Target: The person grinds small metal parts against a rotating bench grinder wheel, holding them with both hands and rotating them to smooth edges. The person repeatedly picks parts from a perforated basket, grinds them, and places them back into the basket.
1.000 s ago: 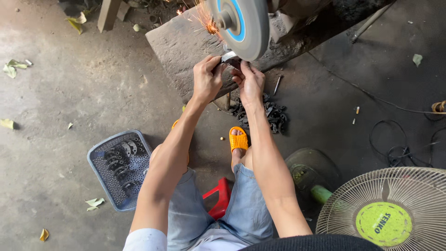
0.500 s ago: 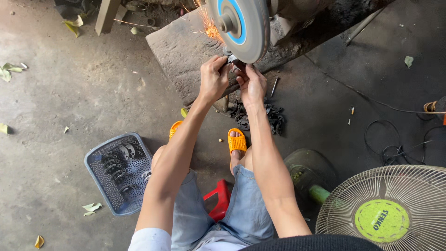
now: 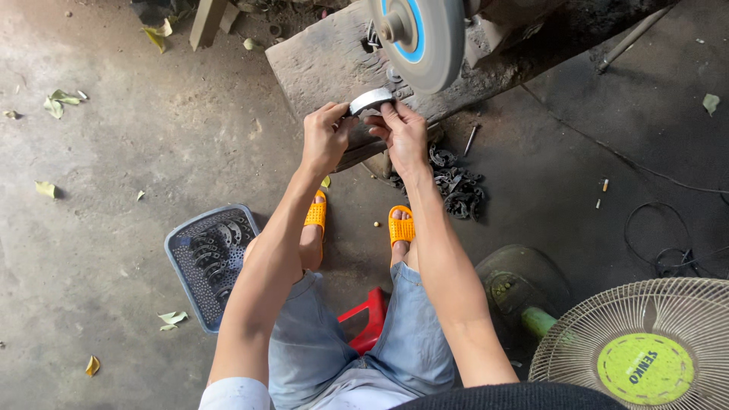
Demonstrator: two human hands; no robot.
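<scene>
A person is sitting on a low red stool (image 3: 370,319) on a concrete floor, holding a curved metal band (image 3: 371,99) up in front of a bench grinder. The band is a short, flat strip of grey, shiny steel bent into an arc, its bright face catching the light. It is lying just below the grey grinding wheel (image 3: 425,38), which has a blue disc around its hub, and whether metal and wheel are touching cannot be told. The band's long axis is running roughly left to right, tilted slightly upward toward the right, with its curve bulging toward the wheel. The left hand (image 3: 325,138) is pinching the band's left end between thumb and fingers, and the right hand (image 3: 402,133) is pinching the right end in the same way, both grips closed firmly on the metal. The grinder is sitting on a rough wooden block (image 3: 323,64). To the person's left, a blue-grey plastic basket (image 3: 182,258) is holding dark curved metal pieces, and more dark pieces are lying in a pile (image 3: 454,186) on the floor beyond the right foot. At lower right, a cream wire-guarded fan (image 3: 585,334) is showing a round lime-green label with dark lettering at its centre. The feet are wearing orange sandals (image 3: 400,225).
</scene>
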